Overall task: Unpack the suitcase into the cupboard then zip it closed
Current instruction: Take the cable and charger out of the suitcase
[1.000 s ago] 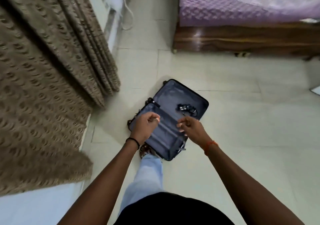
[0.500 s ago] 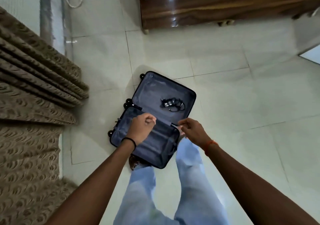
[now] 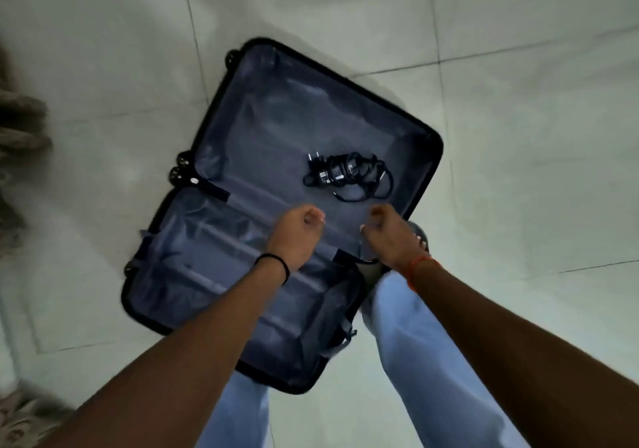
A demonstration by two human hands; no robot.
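Lying just beyond both curled, seemingly empty hands, the black charger with its coiled cable point(image 3: 347, 175) in the open dark hard-shell suitcase point(image 3: 262, 116) sits nearer the right hand point(image 3: 392, 235) than the left hand point(image 3: 294, 235).

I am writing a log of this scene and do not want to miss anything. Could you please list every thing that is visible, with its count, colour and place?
suitcase: one, black shell with grey-blue lining, lying open flat on the floor.
charger with cable: one, black, coiled in the far half of the suitcase.
floor: pale tiles, all around.
curtain: one, brown, at the left edge, blurred.
left hand: one, fingers curled, over the hinge area; black band on wrist.
right hand: one, fingers curled, near the suitcase's right edge; orange thread on wrist.
legs: two, light blue trousers, bottom.
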